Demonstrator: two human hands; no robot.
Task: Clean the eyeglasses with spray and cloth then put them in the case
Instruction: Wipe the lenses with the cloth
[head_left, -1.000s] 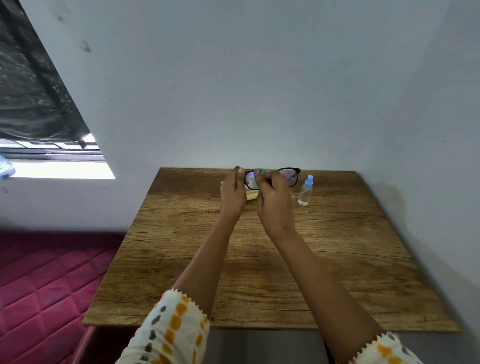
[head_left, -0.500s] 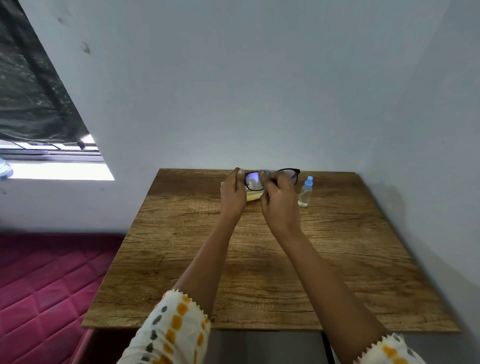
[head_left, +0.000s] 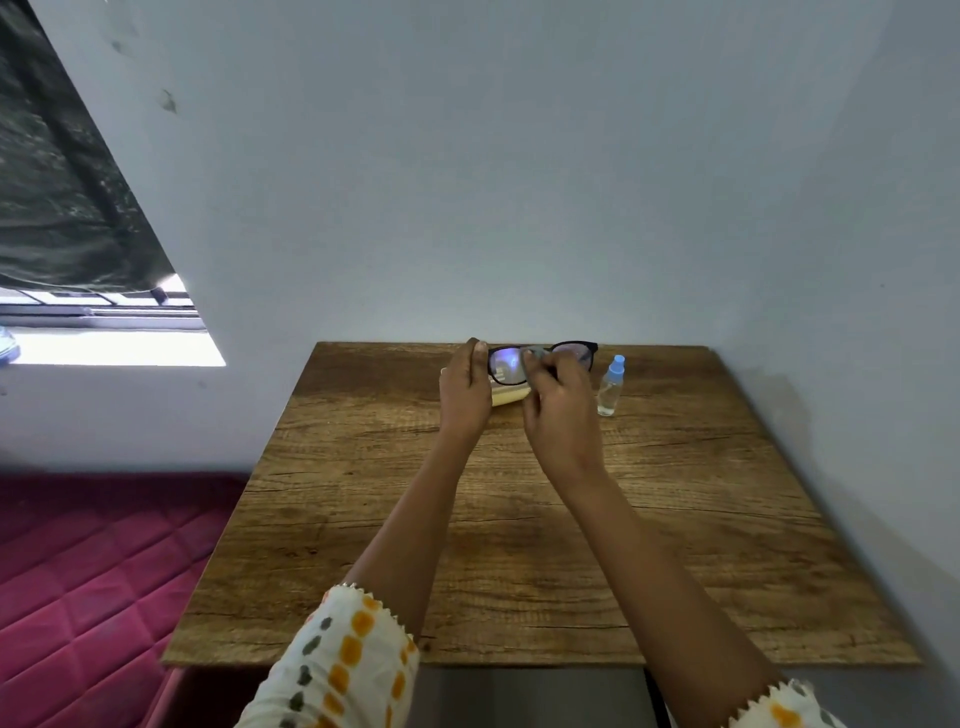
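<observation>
I hold the eyeglasses (head_left: 574, 354) up in the air just left of the spray bottle (head_left: 611, 387), over the far end of the bench (head_left: 519, 545). My left hand (head_left: 466, 387) has its grip pinched on the outer end of the frame. My right hand (head_left: 558, 410) has its grip closed on a small grey cloth (head_left: 535, 356), pressed near the bridge. To wipe well, I judge the frame should be steadied by its rim, never the glass, with light circular strokes on both faces of each lens. A pale yellow thing (head_left: 506, 396), likely the case, lies further left of the bottle, mostly hidden by my hands; I cannot tell whether it is open. The bottle stands upright close beside my right hand, so a wide stroke could tip it. Far left of the bottle lies a red mattress (head_left: 78, 571)
</observation>
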